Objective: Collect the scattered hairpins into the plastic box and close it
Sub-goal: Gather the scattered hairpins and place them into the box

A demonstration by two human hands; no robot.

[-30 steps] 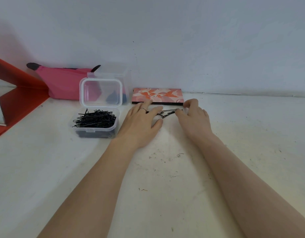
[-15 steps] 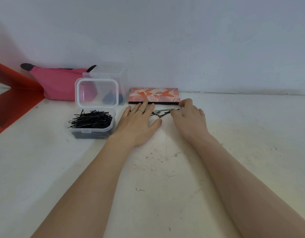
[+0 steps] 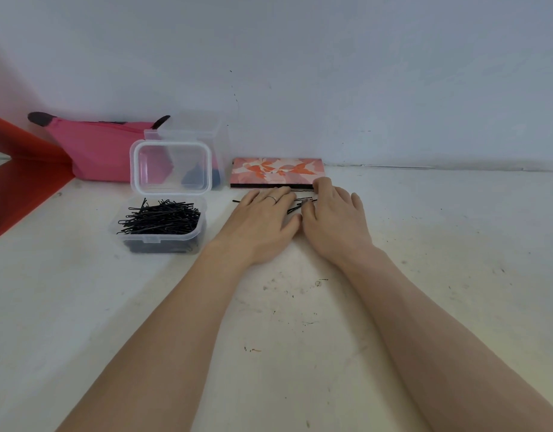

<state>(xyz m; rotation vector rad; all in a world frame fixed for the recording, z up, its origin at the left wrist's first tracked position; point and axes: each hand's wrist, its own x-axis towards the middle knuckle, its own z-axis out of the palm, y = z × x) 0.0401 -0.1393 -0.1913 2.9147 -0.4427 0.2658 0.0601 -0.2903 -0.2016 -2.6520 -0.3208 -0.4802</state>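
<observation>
Left of centre, plastic box [image 3: 163,227] nearly full, lid up. Both hands, left hand [image 3: 262,216] and right hand [image 3: 334,216], fingers spread flat, raking last loose hairpins [image 3: 300,204] on desk [image 3: 300,307]; closing pending.

No readable text, labels or numbers anywhere.

Both forearms are bare from the lower edge of the frame up to the wrists, with no sleeves, watch or bracelet showing. The left hand [image 3: 262,219] wears one thin silvery ring [image 3: 272,199] on a finger. The right hand [image 3: 334,218] is plain, its nails short and unpainted.
</observation>
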